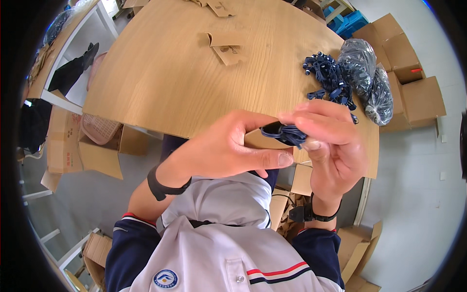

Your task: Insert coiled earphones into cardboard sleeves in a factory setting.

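Above the near edge of the wooden table, my left hand wraps round a small brown cardboard box, its open end turned to the right. A coiled bundle of dark blue cable sits at that opening, partly inside. The fingers and thumb of my right hand are closed on the bundle's outer end. My left fingers hide much of the box, and how deep the bundle reaches inside cannot be seen.
On the table lie a pile of dark blue cables, clear plastic bags of dark items and a folded cardboard piece. Open cartons stand at the right. Below are a carton with a pink basket and a carton of cardboard pieces.
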The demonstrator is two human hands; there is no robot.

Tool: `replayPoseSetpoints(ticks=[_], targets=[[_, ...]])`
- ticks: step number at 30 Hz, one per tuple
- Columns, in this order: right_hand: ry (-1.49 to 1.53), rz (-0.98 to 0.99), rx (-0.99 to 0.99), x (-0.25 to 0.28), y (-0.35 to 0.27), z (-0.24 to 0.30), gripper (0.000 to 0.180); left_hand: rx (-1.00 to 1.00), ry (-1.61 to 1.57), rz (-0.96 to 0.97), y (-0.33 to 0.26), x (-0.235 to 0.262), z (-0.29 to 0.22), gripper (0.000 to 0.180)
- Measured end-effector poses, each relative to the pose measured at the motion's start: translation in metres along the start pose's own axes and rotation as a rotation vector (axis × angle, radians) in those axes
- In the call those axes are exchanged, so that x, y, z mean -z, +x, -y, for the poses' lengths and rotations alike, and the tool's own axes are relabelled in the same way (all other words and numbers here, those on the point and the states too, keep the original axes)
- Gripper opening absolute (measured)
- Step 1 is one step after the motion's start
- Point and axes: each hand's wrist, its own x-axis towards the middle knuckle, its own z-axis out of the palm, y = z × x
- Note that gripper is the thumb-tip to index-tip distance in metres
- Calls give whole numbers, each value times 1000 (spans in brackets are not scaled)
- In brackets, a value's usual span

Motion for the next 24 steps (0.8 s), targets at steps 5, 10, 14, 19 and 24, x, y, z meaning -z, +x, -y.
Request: replayPoseSetpoints(ticks=[5, 10, 14, 19, 24], targets=[[-325, 180, 125, -8, 6, 1, 18, -128, 173, 49, -2, 13, 2, 40], [-404, 177, 134, -12, -3, 10, 27, -162, 110, 77, 0, 22, 14, 30], [-457, 204, 71, -18, -4, 11, 31, -224, 403, 39, 6, 33, 29, 32], [-242, 185, -200, -32, -3, -4, 33, -247, 624, 50, 12, 47, 38, 33], [-58, 219, -159, -21, -4, -21, 31, -94, 273, 77, 8, 42, 39, 39]])
